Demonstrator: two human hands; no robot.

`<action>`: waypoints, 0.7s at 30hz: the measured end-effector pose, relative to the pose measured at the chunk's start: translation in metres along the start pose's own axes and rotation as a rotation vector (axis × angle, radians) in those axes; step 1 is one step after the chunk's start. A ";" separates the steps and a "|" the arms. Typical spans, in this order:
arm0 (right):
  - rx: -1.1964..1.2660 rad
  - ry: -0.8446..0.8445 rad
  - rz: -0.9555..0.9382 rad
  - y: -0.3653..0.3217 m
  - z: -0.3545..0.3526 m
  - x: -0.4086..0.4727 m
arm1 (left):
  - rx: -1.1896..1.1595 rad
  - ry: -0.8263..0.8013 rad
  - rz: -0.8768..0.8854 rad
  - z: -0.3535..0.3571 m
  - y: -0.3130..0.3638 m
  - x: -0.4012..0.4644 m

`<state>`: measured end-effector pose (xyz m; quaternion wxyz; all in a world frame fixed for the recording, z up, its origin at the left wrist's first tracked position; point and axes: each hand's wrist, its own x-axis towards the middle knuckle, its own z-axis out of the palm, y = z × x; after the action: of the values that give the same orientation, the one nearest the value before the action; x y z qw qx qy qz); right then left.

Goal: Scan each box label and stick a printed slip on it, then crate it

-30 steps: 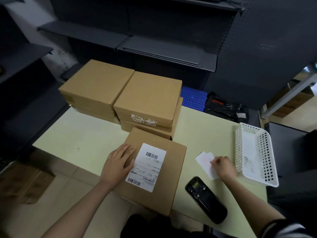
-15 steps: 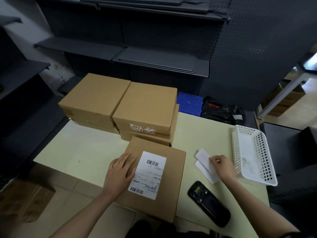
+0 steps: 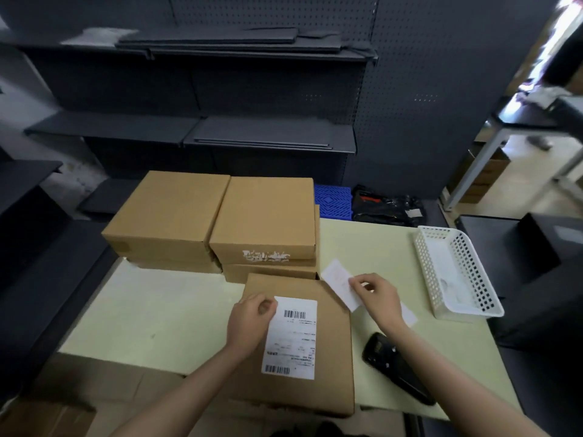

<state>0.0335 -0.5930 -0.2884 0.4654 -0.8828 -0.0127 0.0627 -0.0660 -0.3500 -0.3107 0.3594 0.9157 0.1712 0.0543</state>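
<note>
From the head camera, the left hand (image 3: 252, 321) rests with curled fingers on the flat brown cardboard box (image 3: 331, 357), touching the upper left corner of its white barcoded shipping label (image 3: 291, 337). The right hand (image 3: 377, 299) pinches a small white paper slip (image 3: 339, 280), lifted just beyond the box's far right corner. Below that hand's wrist lies a black handheld scanner (image 3: 396, 369); to its right stands a white perforated plastic basket (image 3: 457, 272).

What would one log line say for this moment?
right hand: pinches slip | left hand: rests on labelled box | scanner: on table
</note>
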 end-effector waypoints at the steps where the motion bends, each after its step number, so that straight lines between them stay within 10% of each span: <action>1: 0.032 0.000 -0.008 -0.007 0.002 -0.006 | -0.085 -0.020 -0.025 -0.002 0.005 0.002; 21: 0.291 -0.012 -0.042 -0.054 0.033 -0.072 | -0.563 -0.235 -0.036 -0.019 0.040 0.001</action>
<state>-0.0404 -0.5413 -0.2556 0.5895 -0.8052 -0.0245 0.0593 -0.0582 -0.3649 -0.2691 0.6175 0.7768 0.1229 -0.0129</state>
